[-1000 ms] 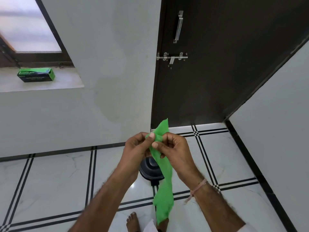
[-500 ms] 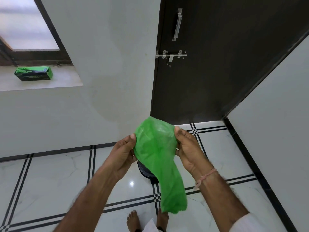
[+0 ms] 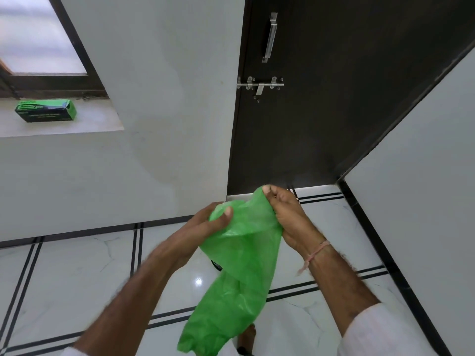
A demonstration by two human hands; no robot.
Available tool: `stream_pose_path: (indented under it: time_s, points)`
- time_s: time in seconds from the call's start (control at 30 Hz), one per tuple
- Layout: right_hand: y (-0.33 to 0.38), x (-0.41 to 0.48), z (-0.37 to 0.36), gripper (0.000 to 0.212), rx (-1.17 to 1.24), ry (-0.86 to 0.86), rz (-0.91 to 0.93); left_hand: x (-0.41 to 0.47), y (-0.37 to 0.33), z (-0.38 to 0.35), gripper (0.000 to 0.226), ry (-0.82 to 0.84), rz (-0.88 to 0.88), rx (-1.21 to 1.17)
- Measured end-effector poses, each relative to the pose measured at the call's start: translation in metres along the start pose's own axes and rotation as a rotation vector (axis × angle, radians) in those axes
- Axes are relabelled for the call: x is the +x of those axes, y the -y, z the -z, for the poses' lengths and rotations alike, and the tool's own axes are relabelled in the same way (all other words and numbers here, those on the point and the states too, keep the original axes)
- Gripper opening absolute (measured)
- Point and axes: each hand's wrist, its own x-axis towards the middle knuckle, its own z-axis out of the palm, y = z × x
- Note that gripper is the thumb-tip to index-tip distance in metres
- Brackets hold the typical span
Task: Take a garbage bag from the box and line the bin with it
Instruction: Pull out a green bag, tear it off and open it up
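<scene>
Bin: mostly hidden behind the green garbage bag; only a dark sliver shows.
Box: on the window ledge, well apart; contents unseen.
Left hand: pinches the bag's upper edge.
Right hand: grips the opposite edge; bag hangs between both, above the floor.

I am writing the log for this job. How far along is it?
Done: the bag is out; the box sits on the sill. In hand: left hand and right hand grip its top edge. Left: lining the bin, a dark sliver behind the bag.
</scene>
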Motion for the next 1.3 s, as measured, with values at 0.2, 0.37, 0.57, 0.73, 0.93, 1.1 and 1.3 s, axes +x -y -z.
stream_pose_path:
  time_s: [0.2,0.37,0.57,0.73,0.93,1.1,1.3]
  points:
    - [0.013,0.003,0.008,0.032,-0.023,-0.017,0.012,0.002,0.0,0.005,0.035,0.06,-0.047,-0.095]
    - [0.001,0.027,-0.005,0.02,-0.253,-0.244,0.09,0.003,-0.002,-0.011,0.039,0.023,-0.012,-0.294]
    - [-0.011,-0.033,-0.032,0.035,-0.168,-0.163,0.204,0.002,-0.003,-0.028,0.038,-0.233,-0.063,-0.483]
    - [-0.023,-0.039,-0.033,0.041,0.108,0.042,-0.058,-0.002,0.005,-0.037,0.064,-0.154,-0.035,-0.607]
    - [-0.032,-0.034,-0.028,0.023,0.216,0.019,-0.131,-0.002,0.012,-0.043,0.058,-0.127,-0.018,-0.642]
    - [-0.033,-0.024,-0.027,0.037,0.439,-0.065,-0.24,-0.006,0.023,-0.03,0.051,-0.148,0.004,-0.623]
    - [-0.028,-0.018,-0.023,0.028,0.463,-0.15,-0.267,-0.022,0.042,-0.004,0.038,-0.079,0.02,-0.527]
